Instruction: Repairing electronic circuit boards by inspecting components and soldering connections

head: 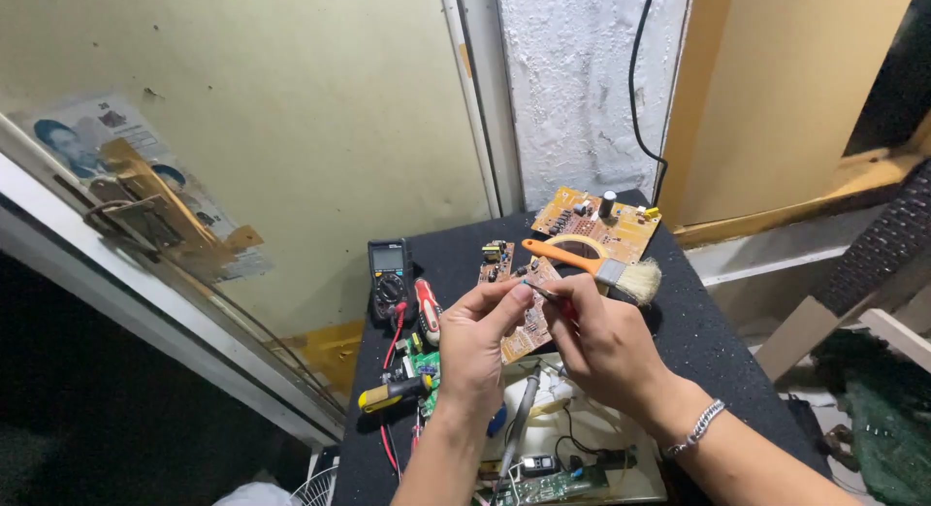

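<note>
Holding a small tan rectangular circuit board [529,317] up above a black table top [698,331], tilted, pinched at its left edge between thumb and fingers of the left hand [475,346]. Right hand [601,341] curled close beside it, fingers closed on a thin dark metal tool with a red part [553,297], tip touching the board's upper face. Silver chain bracelet [698,426] on the right wrist; both forearms reaching in from the bottom edge.

Just behind the hands, an orange-handled paintbrush with pale bristles [596,266] lying across a larger orange circuit board [596,225]. Further left, a smaller tan board [497,261], a black handheld multimeter [390,278] with red lead, and a red-and-white screwdriver [428,310].

Below the hands, an opened pale casing [635,467] holding wires and a green board, partly hidden by the arms and cut off by the frame. Yellow-handled tool [388,394] near the left wrist, kind unclear.
</note>
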